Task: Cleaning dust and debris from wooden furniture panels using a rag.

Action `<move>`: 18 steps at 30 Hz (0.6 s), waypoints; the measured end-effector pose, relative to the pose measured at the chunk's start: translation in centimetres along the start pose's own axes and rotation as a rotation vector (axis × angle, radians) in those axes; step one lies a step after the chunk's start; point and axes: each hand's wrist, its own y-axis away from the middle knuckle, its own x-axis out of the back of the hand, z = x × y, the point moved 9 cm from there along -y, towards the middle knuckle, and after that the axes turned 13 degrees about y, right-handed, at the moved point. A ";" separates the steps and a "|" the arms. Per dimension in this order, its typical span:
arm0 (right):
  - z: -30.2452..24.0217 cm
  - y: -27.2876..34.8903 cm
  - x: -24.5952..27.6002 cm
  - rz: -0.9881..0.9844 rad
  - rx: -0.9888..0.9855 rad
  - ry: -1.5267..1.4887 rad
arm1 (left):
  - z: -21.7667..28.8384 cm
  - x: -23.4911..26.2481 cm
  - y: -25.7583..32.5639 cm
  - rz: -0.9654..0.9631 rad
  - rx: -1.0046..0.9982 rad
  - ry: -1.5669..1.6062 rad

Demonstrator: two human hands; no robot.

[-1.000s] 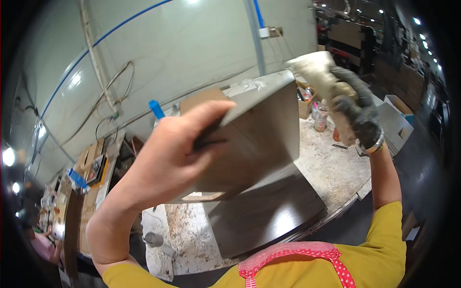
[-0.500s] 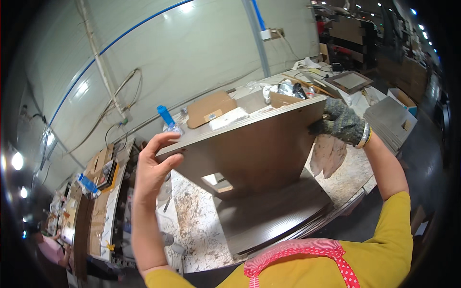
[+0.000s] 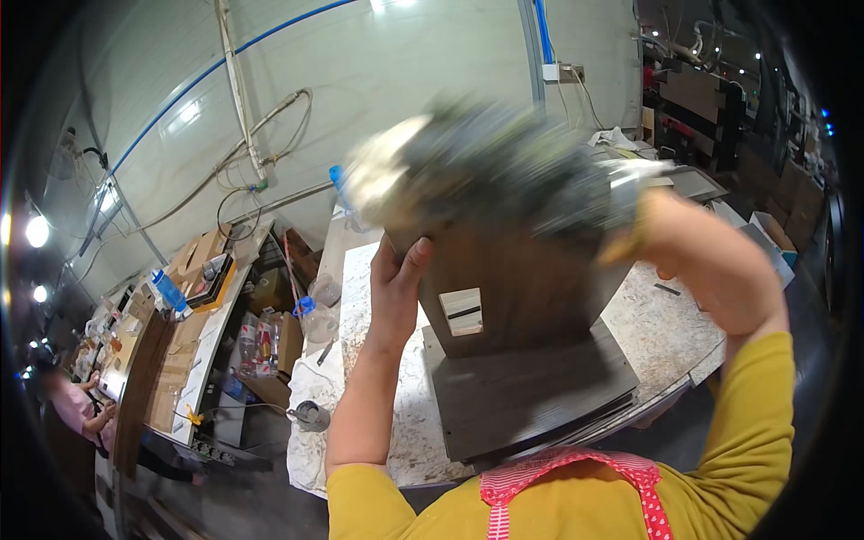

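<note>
A dark brown wood-grain board (image 3: 540,297) stands upright on edge, with a rectangular cut-out low on its left side. My bare left hand (image 3: 394,292) grips its upper left edge, thumb on the near face. My gloved right hand (image 3: 513,175) is smeared by motion across the top of the board. A pale cloth (image 3: 387,171), blurred too, is at the leading end of that hand and appears held in it. Under the standing board lies a stack of similar flat boards (image 3: 531,396). The board's top edge is hidden behind the right hand.
The white worktable (image 3: 387,441) is specked with brown dust. A grey cup (image 3: 310,416) and a blue-capped clear bottle (image 3: 310,310) are at its left. Further left, another bench (image 3: 189,360) carries cardboard and a blue bottle; a person in pink (image 3: 76,405) is beyond it.
My right hand has swept from the board's right corner leftward over its top, the pale cloth moving with it. The board now stands more upright, and my left hand is further right in view.
</note>
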 end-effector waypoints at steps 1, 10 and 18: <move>-2.7 -1.2 -2.1 0.065 0.181 0.266 | -0.5 1.3 0.1 0.008 -0.001 -0.001; -5.5 4.9 1.2 0.683 0.586 1.458 | -2.7 2.6 -3.6 0.136 -0.007 0.121; 16.1 20.5 16.0 0.672 -0.403 1.191 | -4.0 1.5 -5.8 0.114 0.000 0.108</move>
